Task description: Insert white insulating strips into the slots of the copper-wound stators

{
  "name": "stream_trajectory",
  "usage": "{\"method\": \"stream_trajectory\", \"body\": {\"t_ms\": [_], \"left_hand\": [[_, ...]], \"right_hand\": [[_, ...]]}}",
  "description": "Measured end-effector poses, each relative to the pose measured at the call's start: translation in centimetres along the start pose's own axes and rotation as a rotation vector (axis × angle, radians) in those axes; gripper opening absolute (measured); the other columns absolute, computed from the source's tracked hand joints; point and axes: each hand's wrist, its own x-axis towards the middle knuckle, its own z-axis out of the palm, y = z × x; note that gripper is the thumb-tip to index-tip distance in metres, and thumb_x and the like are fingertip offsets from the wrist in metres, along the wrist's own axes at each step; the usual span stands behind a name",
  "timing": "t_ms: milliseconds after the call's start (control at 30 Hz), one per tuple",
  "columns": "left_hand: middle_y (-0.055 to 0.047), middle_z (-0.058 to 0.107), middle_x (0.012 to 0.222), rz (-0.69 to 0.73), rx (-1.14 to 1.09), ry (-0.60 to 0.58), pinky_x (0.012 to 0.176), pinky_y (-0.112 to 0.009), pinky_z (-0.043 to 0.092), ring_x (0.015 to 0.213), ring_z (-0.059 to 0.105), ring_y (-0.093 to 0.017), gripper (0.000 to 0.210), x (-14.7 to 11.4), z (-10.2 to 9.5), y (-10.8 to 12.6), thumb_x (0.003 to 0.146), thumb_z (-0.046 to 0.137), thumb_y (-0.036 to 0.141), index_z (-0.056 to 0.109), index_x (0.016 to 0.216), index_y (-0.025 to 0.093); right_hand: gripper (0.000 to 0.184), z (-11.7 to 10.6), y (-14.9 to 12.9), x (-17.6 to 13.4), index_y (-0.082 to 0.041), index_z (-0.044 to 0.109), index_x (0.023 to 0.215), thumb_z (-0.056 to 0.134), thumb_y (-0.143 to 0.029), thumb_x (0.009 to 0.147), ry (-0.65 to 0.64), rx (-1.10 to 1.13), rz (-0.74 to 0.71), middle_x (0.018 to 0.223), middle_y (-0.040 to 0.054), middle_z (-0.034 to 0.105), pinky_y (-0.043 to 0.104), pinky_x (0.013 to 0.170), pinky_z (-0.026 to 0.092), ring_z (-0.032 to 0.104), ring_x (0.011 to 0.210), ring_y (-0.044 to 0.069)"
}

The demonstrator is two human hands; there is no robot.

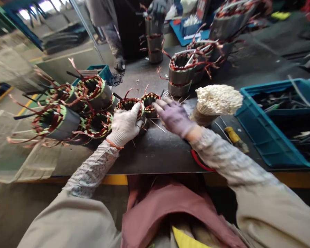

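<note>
My left hand (125, 125), in a white knit glove, grips the near rim of a motor stator (127, 102) with red-brown windings, fingers curled over its side. A second stator (149, 100) stands just to the right of it. My right hand (174, 115), in a purple-grey glove, reaches to that stator's right rim. Motion blurs its fingers, so their closure is unclear. Thin pale sticks (157, 125) lie on the dark table (155, 155) between and below the hands.
Several stators (54, 120) crowd the left; more (181, 72) stand at the back. Right are a holder of white-tipped sticks (218, 100), a yellow-handled tool (234, 136) and a blue bin (276, 137). Across the table, a co-worker's gloved hand (157, 8) rests atop stacked stators.
</note>
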Motion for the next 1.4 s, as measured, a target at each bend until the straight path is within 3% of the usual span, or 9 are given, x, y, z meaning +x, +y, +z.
{"method": "stream_trajectory", "body": {"t_ms": [167, 433, 633, 800, 933, 1067, 1167, 1267, 1400], "left_hand": [[-0.009, 0.073, 0.097, -0.058, -0.018, -0.022, 0.091, -0.040, 0.047, 0.094, 0.069, -0.028, 0.067, 0.6, -0.3, -1.0, 0.087, 0.054, 0.043, 0.041, 0.149, 0.021], [-0.013, 0.071, 0.105, -0.129, -0.051, -0.074, 0.093, -0.042, 0.047, 0.098, 0.067, -0.029, 0.068, 2.5, -0.8, -0.6, 0.087, 0.054, 0.039, 0.037, 0.149, 0.018], [-0.014, 0.069, 0.114, -0.073, -0.019, -0.080, 0.102, -0.046, 0.039, 0.106, 0.065, -0.030, 0.069, 0.3, 0.0, 0.2, 0.089, 0.048, 0.034, 0.030, 0.153, 0.018], [-0.013, 0.063, 0.130, -0.007, -0.031, 0.016, 0.106, -0.047, 0.038, 0.120, 0.058, -0.033, 0.062, -2.0, -1.5, -0.3, 0.089, 0.052, 0.039, 0.043, 0.147, 0.021], [-0.010, 0.054, 0.144, 0.274, -0.137, 0.232, 0.114, -0.043, 0.031, 0.133, 0.047, -0.028, 0.048, -2.3, -1.8, 2.3, 0.096, 0.046, 0.037, 0.051, 0.141, 0.022], [-0.013, 0.060, 0.137, 0.452, -0.168, -0.024, 0.113, -0.043, 0.033, 0.129, 0.052, -0.028, 0.056, 1.1, 1.6, 6.8, 0.089, 0.060, 0.039, 0.051, 0.141, 0.019], [-0.012, 0.071, 0.112, 0.359, -0.109, -0.170, 0.107, -0.044, 0.039, 0.115, 0.060, -0.029, 0.044, 2.4, 3.8, 8.9, 0.084, 0.064, 0.039, 0.062, 0.124, 0.019], [-0.010, 0.073, 0.094, 0.365, -0.101, -0.191, 0.106, -0.044, 0.041, 0.099, 0.066, -0.028, 0.035, 0.6, 4.1, 9.3, 0.083, 0.066, 0.040, 0.067, 0.111, 0.020], [-0.011, 0.072, 0.113, 0.417, -0.217, -0.194, 0.115, -0.050, 0.031, 0.112, 0.063, -0.027, 0.041, -3.3, 3.4, 8.2, 0.083, 0.067, 0.039, 0.065, 0.120, 0.020]], "right_hand": [[0.041, 3.9, 1.0, 7.3, -0.007, 0.067, 0.114, 0.069, -0.029, 0.079, -0.241, -0.027, 0.026, 0.112, 0.0199, 0.070, 0.051, 0.104, 0.038, 0.062, 0.110, 0.034], [0.026, 2.9, 2.7, -1.2, -0.012, 0.071, 0.100, 0.066, -0.020, 0.077, -0.281, -0.072, 0.032, 0.100, 0.0141, 0.072, 0.047, 0.106, 0.035, 0.063, 0.100, 0.028], [0.029, 2.7, 1.5, -2.3, -0.011, 0.070, 0.107, 0.066, -0.021, 0.081, -0.273, 0.031, 0.024, 0.107, 0.0143, 0.070, 0.047, 0.112, 0.029, 0.061, 0.108, 0.028], [0.050, 2.0, 1.0, -5.9, -0.010, 0.059, 0.130, 0.068, -0.024, 0.082, -0.042, 0.195, 0.065, 0.133, 0.0189, 0.060, 0.046, 0.110, 0.039, 0.053, 0.126, 0.031], [0.032, 1.1, 2.2, -12.2, -0.016, 0.063, 0.122, 0.051, -0.027, 0.095, 0.357, 0.303, 0.223, 0.121, 0.0133, 0.067, 0.039, 0.102, 0.050, 0.062, 0.115, 0.024], [0.033, -0.2, 4.5, -15.5, -0.012, 0.066, 0.113, 0.046, -0.033, 0.098, 0.678, 0.075, 0.537, 0.109, 0.0165, 0.067, 0.039, 0.092, 0.055, 0.065, 0.104, 0.025], [0.036, -1.3, 5.7, -14.8, -0.014, 0.067, 0.114, 0.050, -0.040, 0.097, 0.596, -0.090, 0.591, 0.118, 0.0173, 0.065, 0.044, 0.096, 0.052, 0.061, 0.111, 0.028], [0.037, -1.8, 6.3, -13.0, -0.019, 0.071, 0.112, 0.055, -0.047, 0.095, 0.420, -0.155, 0.564, 0.128, 0.0153, 0.062, 0.052, 0.103, 0.045, 0.055, 0.119, 0.032], [0.039, -1.1, 6.8, -12.1, -0.022, 0.073, 0.112, 0.043, -0.045, 0.101, 0.289, -0.152, 0.555, 0.126, 0.0153, 0.065, 0.058, 0.104, 0.038, 0.053, 0.119, 0.032]]}}
